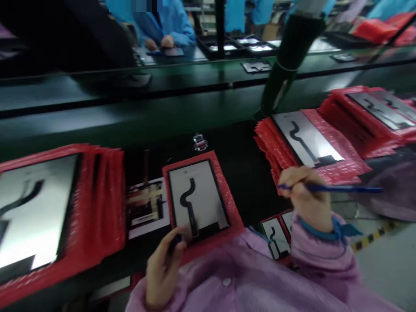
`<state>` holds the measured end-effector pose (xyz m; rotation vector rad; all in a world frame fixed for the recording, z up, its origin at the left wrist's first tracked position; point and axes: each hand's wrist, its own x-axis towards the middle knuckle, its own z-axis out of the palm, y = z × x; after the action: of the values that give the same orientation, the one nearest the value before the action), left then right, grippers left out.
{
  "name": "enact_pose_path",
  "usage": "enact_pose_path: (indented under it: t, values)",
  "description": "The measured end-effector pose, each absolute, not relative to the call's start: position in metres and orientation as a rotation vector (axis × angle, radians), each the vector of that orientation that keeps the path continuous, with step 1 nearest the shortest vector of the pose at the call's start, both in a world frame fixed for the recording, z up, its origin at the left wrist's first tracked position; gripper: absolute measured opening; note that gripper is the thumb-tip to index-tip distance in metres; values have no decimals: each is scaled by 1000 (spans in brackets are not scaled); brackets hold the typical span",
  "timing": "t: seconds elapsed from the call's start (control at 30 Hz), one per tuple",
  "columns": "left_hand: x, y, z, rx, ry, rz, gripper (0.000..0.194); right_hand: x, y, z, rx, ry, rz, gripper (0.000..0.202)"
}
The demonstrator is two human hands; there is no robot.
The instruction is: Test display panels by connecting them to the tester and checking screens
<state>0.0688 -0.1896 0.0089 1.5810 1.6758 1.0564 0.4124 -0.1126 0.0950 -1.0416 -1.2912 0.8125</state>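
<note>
My right hand point(307, 197) is closed around a slim blue pen point(351, 189), held roughly level beside the stack at the right. My left hand point(165, 264) is at the lower left corner of a silver display panel point(203, 195) with a black curved flex cable. Its fingers are bent around a small dark blue piece point(174, 243) that looks like a pen cap. Under that panel lies a red bubble-wrap sleeve point(232, 212). To its left is a white sheet point(166, 208) with a dark printed picture, partly covered.
Red bubble-wrap stacks with panels on top stand at left point(100, 203) and right point(273, 147). A small shiny metal object point(199, 142) lies behind the middle panel. Beyond runs a green conveyor belt point(182, 108), with a co-worker's hands point(167, 42) across it.
</note>
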Motion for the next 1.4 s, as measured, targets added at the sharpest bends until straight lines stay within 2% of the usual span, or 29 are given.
enact_pose_path:
  t: [0.1, 0.17, 0.27, 0.6, 0.7, 0.9, 1.07, 1.17, 1.27, 1.4]
  values:
    - [96, -190, 23, 1489, 1478, 1018, 32, 342, -115, 88, -728, -1311, 1635, 42]
    - [106, -191, 29, 1435, 1368, 1065, 35, 306, -112, 82, -682, -1236, 1927, 43]
    - [110, -193, 33, 1343, 1295, 1157, 38, 274, -106, 77, -691, -1252, 2032, 40]
    - [97, -202, 28, 1103, 1221, 1270, 39, 249, -96, 84, -741, -1491, 2058, 44]
    - [95, -198, 29, 1062, 1156, 1258, 37, 239, -92, 81, -729, -1648, 1945, 41]
    - [92, -169, 39, 907, 1031, 1349, 42, 220, -77, 71, -797, -1918, 1805, 19]
    - [89, -139, 50, 1079, 970, 1237, 46, 212, -61, 73, -687, -1992, 1561, 17]
    - [80, -113, 55, 1427, 1080, 1183, 49, 216, -40, 72, -740, -1895, 1481, 12]
    - [60, -76, 50, 1857, 1387, 1210, 30, 234, -8, 66, -1061, -1711, 1225, 9]
    - [27, -22, 25, 1945, 2004, 1164, 15, 266, 24, 53, -1728, -1862, 708, 19]
